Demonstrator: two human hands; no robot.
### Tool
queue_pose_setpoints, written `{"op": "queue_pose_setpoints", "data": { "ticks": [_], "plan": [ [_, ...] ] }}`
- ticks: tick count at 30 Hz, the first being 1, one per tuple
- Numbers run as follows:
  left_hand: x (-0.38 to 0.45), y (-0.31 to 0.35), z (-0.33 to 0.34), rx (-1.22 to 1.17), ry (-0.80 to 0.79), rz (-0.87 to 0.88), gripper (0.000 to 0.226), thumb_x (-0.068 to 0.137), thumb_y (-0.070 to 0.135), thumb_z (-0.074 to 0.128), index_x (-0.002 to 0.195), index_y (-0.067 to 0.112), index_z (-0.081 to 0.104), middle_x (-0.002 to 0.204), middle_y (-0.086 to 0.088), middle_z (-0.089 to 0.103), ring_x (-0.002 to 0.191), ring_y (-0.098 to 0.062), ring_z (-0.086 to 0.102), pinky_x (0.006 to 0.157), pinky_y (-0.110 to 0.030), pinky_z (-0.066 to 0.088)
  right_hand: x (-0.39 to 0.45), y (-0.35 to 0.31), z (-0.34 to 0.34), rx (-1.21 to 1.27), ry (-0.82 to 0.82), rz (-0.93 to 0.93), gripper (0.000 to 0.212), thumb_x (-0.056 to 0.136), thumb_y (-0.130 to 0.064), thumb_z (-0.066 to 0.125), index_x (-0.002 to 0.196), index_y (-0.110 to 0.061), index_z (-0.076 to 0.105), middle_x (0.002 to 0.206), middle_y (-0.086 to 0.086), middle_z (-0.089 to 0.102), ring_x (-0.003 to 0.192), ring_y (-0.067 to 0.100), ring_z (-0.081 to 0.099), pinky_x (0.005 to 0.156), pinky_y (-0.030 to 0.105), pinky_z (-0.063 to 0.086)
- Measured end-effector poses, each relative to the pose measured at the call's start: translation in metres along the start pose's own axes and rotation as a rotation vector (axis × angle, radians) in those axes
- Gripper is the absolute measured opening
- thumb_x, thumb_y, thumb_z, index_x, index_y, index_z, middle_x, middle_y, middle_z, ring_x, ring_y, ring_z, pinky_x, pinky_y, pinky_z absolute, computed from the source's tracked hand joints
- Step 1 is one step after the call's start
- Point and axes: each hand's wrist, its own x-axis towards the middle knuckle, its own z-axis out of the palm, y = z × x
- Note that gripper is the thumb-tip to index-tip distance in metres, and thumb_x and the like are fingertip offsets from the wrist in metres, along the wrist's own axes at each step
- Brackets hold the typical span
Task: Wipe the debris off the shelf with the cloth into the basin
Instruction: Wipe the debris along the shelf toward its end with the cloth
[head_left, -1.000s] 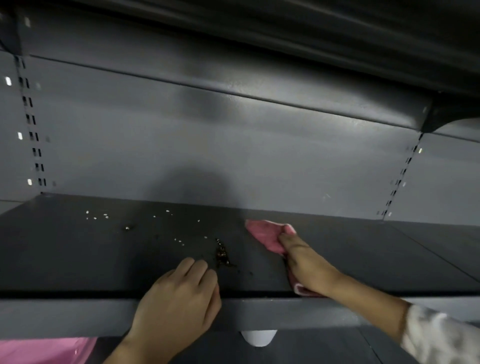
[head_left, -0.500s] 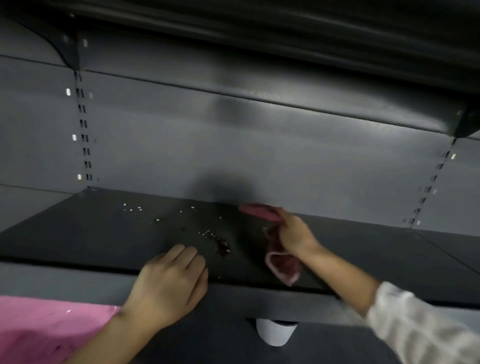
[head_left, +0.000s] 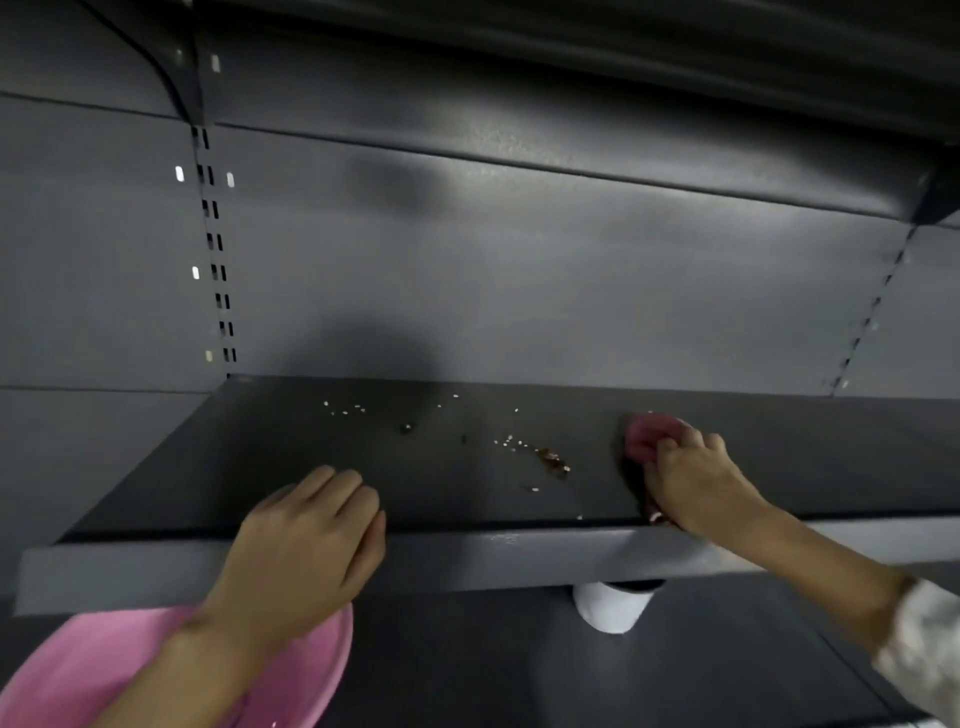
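Observation:
A dark grey metal shelf (head_left: 260, 483) carries scattered debris: white grains (head_left: 345, 410) towards the back and a brown clump (head_left: 553, 461) near the middle. My right hand (head_left: 696, 478) presses a pink cloth (head_left: 647, 434) flat on the shelf, just right of the brown clump. My left hand (head_left: 311, 540) rests curled over the shelf's front lip, holding nothing. Below the shelf at the lower left sits the pink basin (head_left: 301, 670), partly hidden behind my left forearm.
A white cup-like object (head_left: 610, 608) stands on the lower shelf under the front lip. Slotted uprights (head_left: 215, 244) run up the grey back panel at left and right. Another shelf overhangs above.
The cloth, lifted and bunched half a second ago, now lies pressed on the shelf farther right of the debris. The view has shifted left and back, showing more of the basin.

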Motion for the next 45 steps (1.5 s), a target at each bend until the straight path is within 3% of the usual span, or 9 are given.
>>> {"op": "queue_pose_setpoints", "data": {
  "ticks": [3, 7, 16, 20, 23, 26, 34, 41, 45],
  "plan": [
    [-0.007, -0.016, -0.002, -0.072, 0.018, -0.022, 0.033, 0.079, 0.016, 0.04, 0.049, 0.008, 0.05, 0.05, -0.005, 0.05, 0.045, -0.022, 0.051, 0.041, -0.027, 0.044, -0.003, -0.032, -0.011, -0.229, -0.017, -0.019, 0.042, 0.093, -0.004, 0.034, 0.135, 0.001, 0.034, 0.133, 0.024, 0.04, 0.121, 0.039, 0.039, 0.106, 0.049, 0.033],
    [-0.011, -0.018, 0.001, -0.08, 0.031, 0.025, 0.032, 0.078, 0.017, 0.04, 0.048, 0.011, 0.05, 0.05, -0.003, 0.049, 0.046, -0.021, 0.05, 0.051, -0.026, 0.037, -0.006, -0.064, -0.021, -0.237, 0.036, -0.042, 0.041, 0.091, 0.003, 0.029, 0.132, 0.007, 0.034, 0.13, 0.021, 0.043, 0.117, 0.036, 0.045, 0.094, 0.046, 0.044],
    [-0.006, -0.021, -0.002, -0.123, 0.027, 0.04, 0.032, 0.077, 0.018, 0.04, 0.048, 0.011, 0.051, 0.05, -0.003, 0.05, 0.044, -0.021, 0.051, 0.039, -0.026, 0.045, -0.004, -0.103, -0.048, 0.603, 0.219, 0.03, 0.036, 0.096, -0.026, 0.041, 0.109, 0.004, 0.058, 0.116, 0.025, 0.061, 0.109, 0.037, 0.056, 0.091, 0.038, 0.043],
    [0.0, -0.028, -0.004, -0.109, 0.02, 0.009, 0.035, 0.078, 0.02, 0.039, 0.048, 0.01, 0.053, 0.052, -0.003, 0.054, 0.045, -0.02, 0.055, 0.038, -0.025, 0.045, 0.007, -0.053, -0.05, 0.673, 0.308, 0.145, 0.035, 0.091, -0.026, 0.053, 0.112, 0.001, 0.057, 0.115, 0.025, 0.061, 0.108, 0.036, 0.057, 0.089, 0.036, 0.044],
    [-0.002, -0.029, -0.001, -0.101, 0.042, 0.022, 0.045, 0.088, 0.021, 0.033, 0.048, 0.011, 0.052, 0.051, -0.004, 0.052, 0.045, -0.022, 0.054, 0.038, -0.026, 0.045, 0.012, -0.013, -0.027, 0.581, 0.194, 0.215, 0.044, 0.089, -0.028, 0.056, 0.124, -0.002, 0.051, 0.125, 0.023, 0.053, 0.119, 0.036, 0.046, 0.1, 0.036, 0.037],
    [-0.002, -0.028, 0.001, -0.107, 0.073, 0.046, 0.061, 0.097, 0.027, 0.017, 0.048, 0.012, 0.052, 0.051, -0.003, 0.05, 0.045, -0.021, 0.052, 0.038, -0.026, 0.042, 0.017, 0.002, -0.005, 0.657, -0.023, 0.227, 0.049, 0.09, -0.03, 0.055, 0.126, 0.001, 0.042, 0.132, 0.02, 0.05, 0.121, 0.033, 0.048, 0.091, 0.031, 0.04],
    [-0.001, -0.026, 0.001, -0.023, 0.051, 0.052, 0.047, 0.088, 0.019, 0.032, 0.045, 0.015, 0.05, 0.048, -0.002, 0.049, 0.043, -0.019, 0.051, 0.038, -0.02, 0.038, 0.072, -0.043, -0.013, 0.539, -0.039, 0.022, 0.043, 0.097, -0.026, 0.036, 0.138, -0.017, 0.04, 0.14, 0.017, 0.049, 0.126, 0.032, 0.048, 0.105, 0.036, 0.039],
    [-0.002, -0.024, -0.002, -0.039, -0.015, 0.008, 0.032, 0.075, 0.022, 0.043, 0.046, 0.014, 0.054, 0.049, -0.002, 0.053, 0.043, -0.017, 0.053, 0.038, -0.017, 0.04, 0.081, -0.128, -0.027, 0.649, 0.026, -0.451, 0.031, 0.095, -0.014, 0.045, 0.121, -0.016, 0.06, 0.13, 0.007, 0.061, 0.118, 0.023, 0.057, 0.101, 0.026, 0.041],
    [-0.002, -0.025, -0.003, -0.029, -0.031, 0.01, 0.032, 0.074, 0.022, 0.043, 0.045, 0.013, 0.055, 0.05, -0.002, 0.055, 0.043, -0.018, 0.054, 0.038, -0.017, 0.043, 0.093, -0.107, -0.036, 0.792, 0.13, -0.376, 0.029, 0.096, -0.013, 0.043, 0.12, -0.012, 0.06, 0.118, 0.013, 0.067, 0.108, 0.025, 0.062, 0.091, 0.025, 0.044]
  ]
}}
